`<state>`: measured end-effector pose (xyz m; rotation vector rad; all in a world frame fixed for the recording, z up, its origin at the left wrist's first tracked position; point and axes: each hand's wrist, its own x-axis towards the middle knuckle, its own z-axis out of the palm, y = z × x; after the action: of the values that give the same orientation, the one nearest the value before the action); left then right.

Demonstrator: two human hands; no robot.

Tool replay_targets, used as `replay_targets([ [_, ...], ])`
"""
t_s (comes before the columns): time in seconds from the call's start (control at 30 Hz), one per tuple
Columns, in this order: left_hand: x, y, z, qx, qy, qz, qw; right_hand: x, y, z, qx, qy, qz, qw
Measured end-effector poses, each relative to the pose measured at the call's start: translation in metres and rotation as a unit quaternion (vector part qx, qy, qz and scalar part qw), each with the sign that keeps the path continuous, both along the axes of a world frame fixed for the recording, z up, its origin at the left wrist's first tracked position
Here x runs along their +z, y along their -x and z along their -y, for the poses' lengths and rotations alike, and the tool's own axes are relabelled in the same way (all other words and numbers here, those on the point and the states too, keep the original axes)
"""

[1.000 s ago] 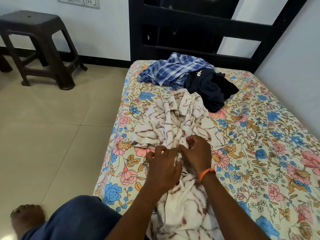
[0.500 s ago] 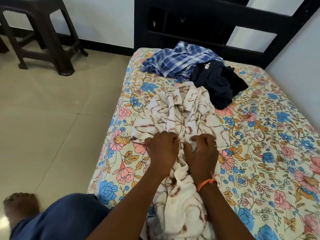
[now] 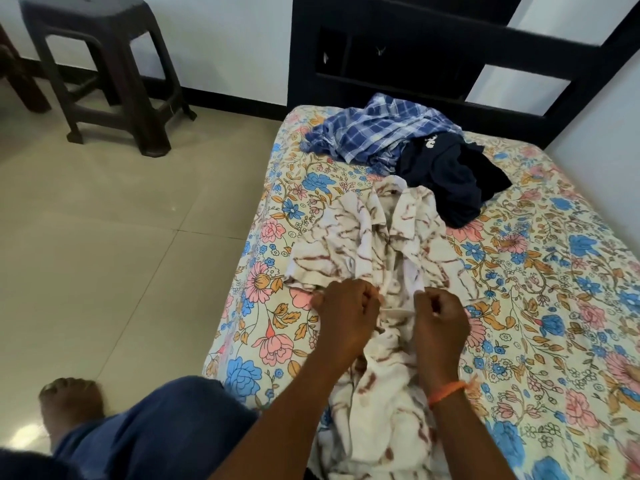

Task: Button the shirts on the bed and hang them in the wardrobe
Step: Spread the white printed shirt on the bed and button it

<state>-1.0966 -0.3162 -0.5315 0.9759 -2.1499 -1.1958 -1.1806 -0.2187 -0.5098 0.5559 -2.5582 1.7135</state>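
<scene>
Both hands over the near half of the bed (image 3: 554, 306), knuckles up, forearms reaching in from the bottom edge of the view.

Left hand (image 3: 346, 313): fingers curled, pinching a fold of the cream shirt with brown streaks (image 3: 391, 244) at its left front panel. Wrist roughly level, thumb side turned toward the other hand.

Right hand (image 3: 441, 320): fingers curled likewise, gripping the opposite front edge of the same shirt. Orange band (image 3: 446, 393) round the wrist. The two hands sit apart, a short strip of fabric stretched between them. Buttons and buttonholes too small to make out.

Cream shirt lies lengthwise near the bed's left edge, collar toward the headboard (image 3: 450, 36), hem hanging over the near edge. Rumpled, front open above the hands.

Further up, near the head end: blue checked shirt (image 3: 374, 133) in a heap, and a dark navy garment (image 3: 446, 181) just beside it on the right, touching it and overlapping the cream shirt's collar area. Floral sheet covers the bed.

Off the bed: dark plastic stool (image 3: 104, 64) on the tiled floor (image 3: 104, 237) by the far wall, well apart from the bed's left edge. A knee in blue cloth (image 3: 156, 431) and a bare foot (image 3: 69, 403) at lower left.
</scene>
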Motion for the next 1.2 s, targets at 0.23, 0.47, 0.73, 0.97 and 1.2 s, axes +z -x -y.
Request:
replay_targets([
  [0.23, -0.003, -0.026, -0.031, -0.048, -0.009, -0.025, 0.999, -0.037, -0.045, -0.012, 0.048, -0.035, -0.13, 0.99],
  [0.47, -0.003, -0.031, -0.032, -0.048, -0.099, -0.033, 0.993, -0.039, -0.049, -0.02, 0.039, -0.033, -0.145, 0.988],
  [0.73, -0.003, -0.033, -0.036, -0.036, -0.116, -0.049, 0.991, -0.042, -0.051, -0.018, 0.039, -0.021, -0.128, 0.991],
  [0.97, 0.002, -0.033, -0.036, -0.037, -0.14, -0.041, 0.989, -0.04, -0.052, -0.019, 0.063, 0.009, -0.114, 0.991],
  [1.2, 0.001, -0.033, -0.035, -0.032, -0.14, -0.057, 0.988, -0.028, -0.055, -0.024, 0.066, 0.113, -0.022, 0.991],
])
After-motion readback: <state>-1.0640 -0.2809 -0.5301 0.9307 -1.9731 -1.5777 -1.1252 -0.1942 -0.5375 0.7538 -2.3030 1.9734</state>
